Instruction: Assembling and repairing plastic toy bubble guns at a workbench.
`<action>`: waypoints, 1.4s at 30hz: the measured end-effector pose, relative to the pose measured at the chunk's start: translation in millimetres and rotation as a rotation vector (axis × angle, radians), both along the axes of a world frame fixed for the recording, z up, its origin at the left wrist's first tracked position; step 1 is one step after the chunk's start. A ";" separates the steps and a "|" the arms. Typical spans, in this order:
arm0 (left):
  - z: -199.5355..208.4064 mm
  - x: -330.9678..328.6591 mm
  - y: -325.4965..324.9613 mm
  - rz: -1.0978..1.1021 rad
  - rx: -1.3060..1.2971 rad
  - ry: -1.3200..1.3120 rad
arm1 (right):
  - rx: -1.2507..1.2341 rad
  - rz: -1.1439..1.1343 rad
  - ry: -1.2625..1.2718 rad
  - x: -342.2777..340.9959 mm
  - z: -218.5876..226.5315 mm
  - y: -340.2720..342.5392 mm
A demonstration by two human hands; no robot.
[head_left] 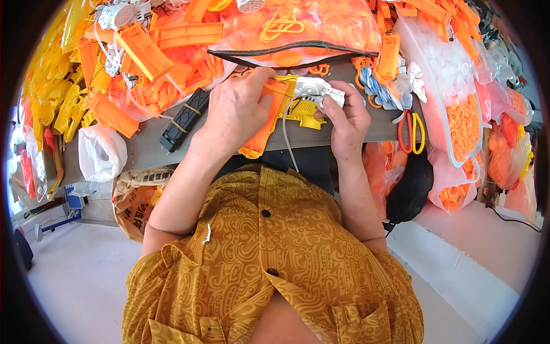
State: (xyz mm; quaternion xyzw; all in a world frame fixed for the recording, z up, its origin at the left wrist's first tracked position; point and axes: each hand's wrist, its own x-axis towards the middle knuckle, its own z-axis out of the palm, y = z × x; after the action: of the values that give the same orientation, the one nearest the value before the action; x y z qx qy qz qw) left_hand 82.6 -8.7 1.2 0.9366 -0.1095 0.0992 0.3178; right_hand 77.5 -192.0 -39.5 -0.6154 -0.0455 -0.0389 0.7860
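Observation:
My left hand [238, 109] is closed at the top of an orange plastic shell [264, 129], which slants down toward the table's front edge. Its fingertips are partly hidden behind the knuckles. Between thumb and fingers my right hand [348, 120] grips a white plastic gear housing [316, 89] with dark wires. Just under the housing sits a yellow plastic part [306, 114], and whether they are joined I cannot tell. A pale cord [288, 140] hangs from there over the table edge. To the left of my left hand lies a dark ribbed block [184, 120].
Orange shells [143, 51] and yellow parts [63, 106] heap at the left. A clear bag of orange pieces [298, 31] lies behind my hands. At the right are red-and-yellow-handled scissors [413, 132] and a bag of orange rings [463, 129]. A white bag [102, 153] stands at the front left.

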 end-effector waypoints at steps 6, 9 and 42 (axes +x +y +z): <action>-0.3 -2.5 1.6 -0.014 -0.017 0.053 | -0.014 -0.005 0.014 -1.8 2.1 0.3; -1.0 -2.9 0.6 0.007 -0.028 0.063 | -0.017 -0.005 0.015 -1.9 2.0 0.0; 6.8 -0.4 11.5 -0.052 -0.069 0.244 | 0.011 0.041 0.002 -1.2 0.0 0.7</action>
State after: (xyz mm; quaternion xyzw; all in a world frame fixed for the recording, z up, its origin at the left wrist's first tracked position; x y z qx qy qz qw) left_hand 82.2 2.7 8.0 0.9270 -0.0910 -0.0200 0.3632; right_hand 76.2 -191.3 -39.4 -0.6099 -0.0570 -0.0227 0.7901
